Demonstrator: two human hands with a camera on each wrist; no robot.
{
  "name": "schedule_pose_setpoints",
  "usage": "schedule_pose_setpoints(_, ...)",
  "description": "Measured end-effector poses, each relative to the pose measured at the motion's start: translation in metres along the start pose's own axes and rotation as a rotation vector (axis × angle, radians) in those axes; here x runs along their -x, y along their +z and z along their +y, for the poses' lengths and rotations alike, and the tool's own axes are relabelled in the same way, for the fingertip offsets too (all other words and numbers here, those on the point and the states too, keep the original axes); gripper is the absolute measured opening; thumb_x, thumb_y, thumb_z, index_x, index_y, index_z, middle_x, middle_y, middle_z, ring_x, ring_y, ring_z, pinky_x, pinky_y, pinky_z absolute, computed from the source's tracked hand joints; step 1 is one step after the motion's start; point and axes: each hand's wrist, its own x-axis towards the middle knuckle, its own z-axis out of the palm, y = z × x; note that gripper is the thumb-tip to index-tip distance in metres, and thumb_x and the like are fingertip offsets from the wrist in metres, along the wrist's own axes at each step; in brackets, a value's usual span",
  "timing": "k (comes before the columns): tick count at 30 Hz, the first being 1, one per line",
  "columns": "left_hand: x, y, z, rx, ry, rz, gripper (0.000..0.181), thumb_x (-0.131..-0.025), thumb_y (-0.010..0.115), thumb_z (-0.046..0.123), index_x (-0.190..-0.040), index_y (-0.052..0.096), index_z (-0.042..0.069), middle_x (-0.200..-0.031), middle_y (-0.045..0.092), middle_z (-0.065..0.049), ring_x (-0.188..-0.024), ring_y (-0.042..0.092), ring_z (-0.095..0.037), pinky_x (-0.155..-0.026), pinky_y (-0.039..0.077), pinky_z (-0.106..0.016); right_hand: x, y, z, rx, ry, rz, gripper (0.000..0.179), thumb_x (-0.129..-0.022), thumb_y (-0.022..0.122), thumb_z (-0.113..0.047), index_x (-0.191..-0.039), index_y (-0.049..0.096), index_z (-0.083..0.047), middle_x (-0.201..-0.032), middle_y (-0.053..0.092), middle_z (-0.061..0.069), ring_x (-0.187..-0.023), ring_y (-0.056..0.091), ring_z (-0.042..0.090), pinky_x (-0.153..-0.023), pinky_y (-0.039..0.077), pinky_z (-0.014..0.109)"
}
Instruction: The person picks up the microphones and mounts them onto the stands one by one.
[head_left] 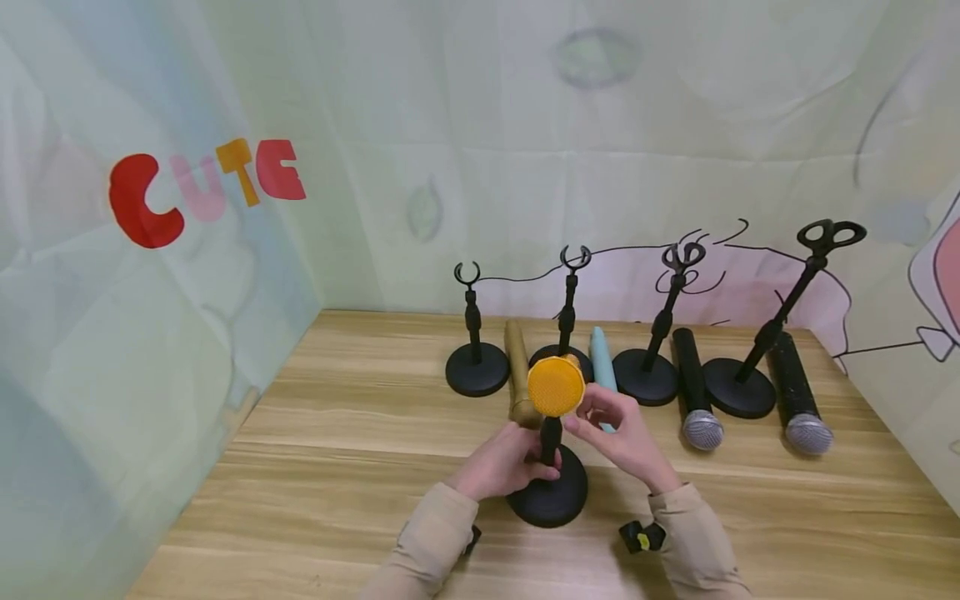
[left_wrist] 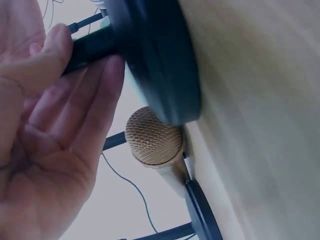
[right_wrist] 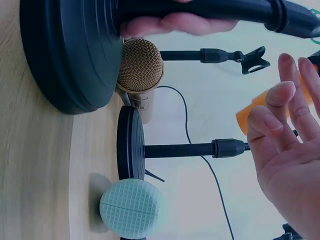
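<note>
Both sleeved forearms [head_left: 437,535] are slanting over the table [head_left: 300,500] toward its far edge; I'm seeing the left hand [head_left: 501,463] gripping low, thumb opposing its fingers, while the right hand [head_left: 622,429] is hovering higher, fingers loosely bending.

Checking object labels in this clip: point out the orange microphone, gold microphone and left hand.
Orange microphone [head_left: 556,387], head view, on its round grille.
Gold microphone [head_left: 518,372], head view, on its handle.
Left hand [head_left: 498,463], head view, on the back of the hand.
</note>
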Motion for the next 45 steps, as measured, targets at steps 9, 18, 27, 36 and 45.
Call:
schedule_pose_setpoints(9, 0.009, -0.02, 0.001, -0.003, 0.095, -0.096, 0.005, -0.09, 0.076, 0.014, -0.089, 0.075, 0.01, -0.081, 0.075, 0.002, -0.077, 0.057, 0.001, -0.078, 0.047, -0.015, -0.002, 0.001, 0.003, -0.054, -0.033, 0.034, 0.018, -0.1, 0.056, 0.001, -0.086, 0.068, -0.002, -0.083, 0.068, -0.003, -0.074, 0.057, 0.015, -0.061, 0.047, 0.024)
schedule_pose_setpoints(18, 0.039, -0.071, -0.006, 0.1, 0.049, -0.023, 0.004, -0.091, 0.073, 0.008, -0.093, 0.073, 0.006, -0.08, 0.076, -0.002, -0.075, 0.059, 0.002, -0.075, 0.049, -0.017, -0.004, 0.001, 0.001, -0.046, -0.02, 0.031, 0.021, -0.099, 0.059, 0.0, -0.079, 0.065, -0.005, -0.073, 0.061, 0.006, -0.063, 0.052, 0.009, -0.052, 0.043, 0.026)
schedule_pose_setpoints(27, 0.074, -0.107, -0.032, 0.077, -0.125, 0.141, 0.005, -0.092, 0.072, 0.012, -0.093, 0.073, 0.008, -0.09, 0.076, -0.003, -0.079, 0.068, -0.006, -0.077, 0.053, -0.023, -0.002, 0.002, 0.0, -0.003, 0.062, 0.018, 0.013, -0.099, 0.061, -0.005, -0.089, 0.067, 0.001, -0.076, 0.065, -0.001, -0.068, 0.058, 0.003, -0.059, 0.046, 0.024)
schedule_pose_setpoints(36, 0.084, -0.116, -0.052, -0.018, -0.333, 0.357, 0.004, -0.093, 0.07, 0.01, -0.094, 0.072, 0.006, -0.086, 0.075, -0.008, -0.077, 0.064, -0.015, -0.074, 0.051, -0.029, -0.001, 0.003, 0.002, 0.017, 0.061, -0.003, 0.01, -0.099, 0.061, -0.005, -0.094, 0.069, -0.002, -0.078, 0.066, 0.009, -0.071, 0.061, 0.004, -0.063, 0.05, 0.024)
schedule_pose_setpoints(45, 0.079, -0.108, -0.07, 0.027, -0.444, 0.573, 0.005, -0.094, 0.066, -0.001, -0.098, 0.068, 0.0, -0.1, 0.074, -0.018, -0.091, 0.07, -0.031, -0.088, 0.054, -0.047, -0.003, 0.004, 0.003, -0.004, 0.094, -0.047, 0.01, -0.1, 0.06, -0.007, -0.097, 0.068, -0.003, -0.079, 0.066, 0.007, -0.073, 0.061, 0.015, -0.064, 0.051, 0.025)
